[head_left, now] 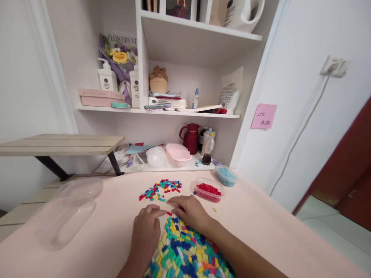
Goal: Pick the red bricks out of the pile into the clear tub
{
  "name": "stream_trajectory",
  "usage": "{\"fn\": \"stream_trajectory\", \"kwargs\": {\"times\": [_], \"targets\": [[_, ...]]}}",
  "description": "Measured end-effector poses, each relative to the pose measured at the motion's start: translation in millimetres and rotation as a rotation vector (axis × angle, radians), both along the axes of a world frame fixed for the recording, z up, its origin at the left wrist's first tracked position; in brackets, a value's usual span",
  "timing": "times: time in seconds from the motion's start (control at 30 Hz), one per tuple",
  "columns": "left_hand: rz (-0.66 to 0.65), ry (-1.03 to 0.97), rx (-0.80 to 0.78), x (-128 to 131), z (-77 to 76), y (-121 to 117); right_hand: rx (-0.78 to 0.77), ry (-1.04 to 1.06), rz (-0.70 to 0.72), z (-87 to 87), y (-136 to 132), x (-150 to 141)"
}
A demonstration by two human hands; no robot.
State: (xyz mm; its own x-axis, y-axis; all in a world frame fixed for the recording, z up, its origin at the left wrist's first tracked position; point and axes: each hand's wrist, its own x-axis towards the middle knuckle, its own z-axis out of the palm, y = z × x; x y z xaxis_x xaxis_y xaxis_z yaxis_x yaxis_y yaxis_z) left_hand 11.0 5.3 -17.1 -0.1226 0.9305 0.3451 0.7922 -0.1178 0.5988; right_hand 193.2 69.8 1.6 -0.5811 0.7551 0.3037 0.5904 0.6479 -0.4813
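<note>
My left hand [148,221] rests at the near pile's left edge, index finger stretched out and thumb apart, holding nothing visible. Just off its index fingertip lies a small red brick [169,213]; whether they touch I cannot tell. My right hand [189,210] reaches over the top of the large pile of mixed toy bricks [185,251], its index finger extended and thumb apart, empty. Beyond the fingers spreads a smaller heap of mixed bricks [156,191]. To the right, a clear plastic tub [207,198] holds red bricks [208,188]. My right forearm covers part of the near pile.
A second clear tub [226,177] with light blue pieces stands behind the first. One yellow brick [215,210] lies alone at right. Empty clear containers [69,220] sit at left. Behind the pink tabletop [116,216] are a pink box [177,153], a red jug [190,139] and bottles.
</note>
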Motion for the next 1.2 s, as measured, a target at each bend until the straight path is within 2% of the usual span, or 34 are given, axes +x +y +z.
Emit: {"fn": "stream_trajectory", "kwargs": {"times": [0.13, 0.23, 0.3, 0.53, 0.67, 0.77, 0.9, 1.07, 1.2], "targets": [[0.013, -0.186, 0.043, -0.2, 0.1, -0.4, 0.102, -0.118, 0.044, 0.3, -0.2, -2.1], [0.116, -0.395, 0.076, -1.0, 1.9, -2.1, 0.164, -0.169, 0.092, 2.0, -0.2, -2.6], [0.178, -0.466, 0.083, -1.5, 4.4, -3.7, 0.173, -0.171, 0.102, 1.5, 0.8, -2.4], [0.204, -0.542, 0.067, -3.9, 7.7, -4.5, 0.05, -0.001, 0.029, -2.8, 1.5, -2.6], [0.211, -0.61, 0.066, -6.1, 2.7, -1.9, 0.005, 0.1, -0.002, 10.3, 3.9, -0.2], [0.241, -0.658, 0.073, -5.6, 2.5, -1.4, 0.014, 0.23, -0.091, 27.7, 15.7, 14.9], [0.276, -0.696, 0.078, -1.4, 9.9, -3.4, 0.084, 0.373, -0.274, 45.1, 37.3, 53.3], [0.316, -0.745, 0.082, 2.0, 15.2, -5.6, 0.196, 0.266, -0.524, 46.3, 51.0, 92.2], [0.32, -0.738, 0.065, -0.5, 13.6, -5.4, 0.263, 0.277, -0.597, 45.6, 52.0, 98.9]]}}
